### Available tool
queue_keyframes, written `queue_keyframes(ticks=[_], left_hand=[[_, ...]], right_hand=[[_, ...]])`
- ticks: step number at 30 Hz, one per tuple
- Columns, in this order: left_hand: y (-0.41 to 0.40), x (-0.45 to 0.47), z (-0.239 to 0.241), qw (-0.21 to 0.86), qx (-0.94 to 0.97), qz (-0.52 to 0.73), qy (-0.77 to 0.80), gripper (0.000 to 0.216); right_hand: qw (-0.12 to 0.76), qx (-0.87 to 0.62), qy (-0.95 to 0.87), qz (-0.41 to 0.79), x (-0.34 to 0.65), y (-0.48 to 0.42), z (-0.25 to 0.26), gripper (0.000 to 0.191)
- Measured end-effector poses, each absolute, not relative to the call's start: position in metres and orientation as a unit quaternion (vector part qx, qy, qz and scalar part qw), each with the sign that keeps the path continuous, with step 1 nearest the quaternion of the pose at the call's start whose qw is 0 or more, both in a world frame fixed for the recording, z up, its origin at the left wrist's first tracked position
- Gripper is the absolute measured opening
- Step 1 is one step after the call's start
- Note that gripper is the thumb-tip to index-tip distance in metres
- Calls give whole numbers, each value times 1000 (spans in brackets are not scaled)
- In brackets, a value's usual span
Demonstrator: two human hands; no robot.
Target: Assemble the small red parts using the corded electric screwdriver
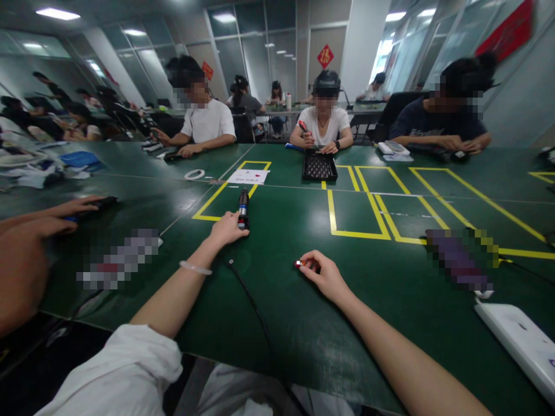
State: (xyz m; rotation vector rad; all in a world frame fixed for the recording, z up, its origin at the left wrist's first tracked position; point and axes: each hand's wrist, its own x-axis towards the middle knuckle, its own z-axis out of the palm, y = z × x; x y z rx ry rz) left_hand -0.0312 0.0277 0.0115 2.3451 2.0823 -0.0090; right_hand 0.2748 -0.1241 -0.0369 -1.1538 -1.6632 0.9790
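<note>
On the green table, my left hand point(228, 229) is closed around the near end of a black cylinder point(243, 203) with blue and silver bands, which looks like a flashlight and points away from me. Some red shows at its near end, close to my fingers. To the right, my right hand point(323, 273) rests low over the table, thumb and fingers pinched on a small red and white piece point(298, 263). Most of that piece is hidden by my fingers, so its kind is unclear. A black cable point(249, 294) with a bare end lies between my forearms.
Yellow tape point(359, 234) outlines boxes on the table. A paper sheet point(248, 176) and white tape ring point(194, 174) lie ahead. A person opposite works over a black tray point(319, 166). Another person's hands point(56, 216) reach in at left. A white power bank point(518, 341) is at right.
</note>
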Motion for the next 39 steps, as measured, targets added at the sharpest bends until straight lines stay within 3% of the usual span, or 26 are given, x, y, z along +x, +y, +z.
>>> queue_keyframes(ticks=[10, 18, 27, 39], left_hand=[[-61, 61, 11, -66, 794, 36, 604, 66], [-113, 93, 14, -23, 853, 67, 518, 68], [-123, 98, 10, -14, 871, 86, 483, 66], [-124, 98, 16, 16, 862, 67, 503, 64]], right_hand=[[452, -477, -643, 394, 276, -123, -36, 14], [456, -497, -663, 325, 281, -120, -40, 9], [368, -506, -747, 224, 279, -123, -41, 11], [369, -504, -752, 212, 275, -135, -32, 27]])
